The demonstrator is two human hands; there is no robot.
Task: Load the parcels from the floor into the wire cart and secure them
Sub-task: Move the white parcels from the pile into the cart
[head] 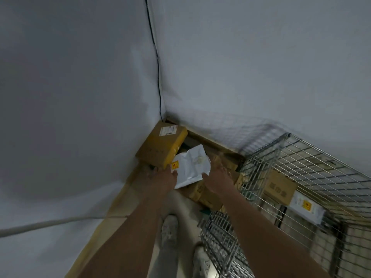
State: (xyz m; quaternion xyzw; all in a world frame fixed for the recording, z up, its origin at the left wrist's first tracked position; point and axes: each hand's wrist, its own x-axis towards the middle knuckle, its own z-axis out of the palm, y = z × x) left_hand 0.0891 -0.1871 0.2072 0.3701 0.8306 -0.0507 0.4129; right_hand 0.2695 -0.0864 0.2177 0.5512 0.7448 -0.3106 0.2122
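Reaching into the corner pile, our left hand (160,177) and right hand (217,178) clamp the white poly mailer (189,167) by its edges. Next, we judge: swing it right into the wire cart (301,157), clearing the rim.

At frame centre, the left hand (160,178) and right hand (217,180) grip a white plastic mailer bag (190,167) by its edges, above brown cardboard boxes (202,194); a silver wire cart (301,177) stands lower right.

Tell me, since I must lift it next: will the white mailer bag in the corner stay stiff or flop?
The white mailer bag looks creased and crumpled, so probably floppy. Its glossy film may be slippery. Both hands at its edges suggest it needs support.
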